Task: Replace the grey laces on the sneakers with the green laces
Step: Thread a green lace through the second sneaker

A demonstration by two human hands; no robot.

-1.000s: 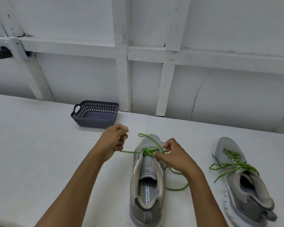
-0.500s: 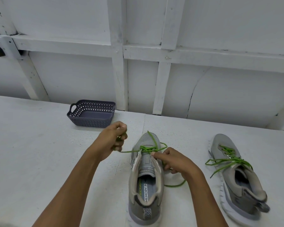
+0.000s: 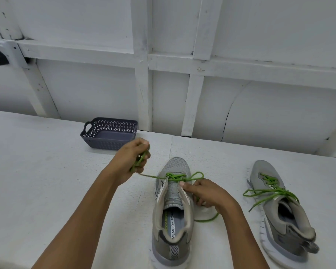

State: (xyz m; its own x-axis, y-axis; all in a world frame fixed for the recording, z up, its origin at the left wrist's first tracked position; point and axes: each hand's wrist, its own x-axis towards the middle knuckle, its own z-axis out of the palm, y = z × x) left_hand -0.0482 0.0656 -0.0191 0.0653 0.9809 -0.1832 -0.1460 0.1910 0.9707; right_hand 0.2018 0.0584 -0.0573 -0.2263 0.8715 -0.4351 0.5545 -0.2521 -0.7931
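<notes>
Head view: left hand (image 3: 131, 161) grip closed round green lace (image 3: 153, 177), taut, left of sneaker (image 3: 173, 237) on tabletop (image 3: 47, 181); right hand (image 3: 209, 195) grip pinches same lace beside the sneaker's right eyelets.

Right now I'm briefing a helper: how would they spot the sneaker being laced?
On the white table, two grey sneakers stand side by side. Take the sneaker nearer the purple basket. Only its green lace is held, by the left hand; the other sneaker lies untouched.
</notes>
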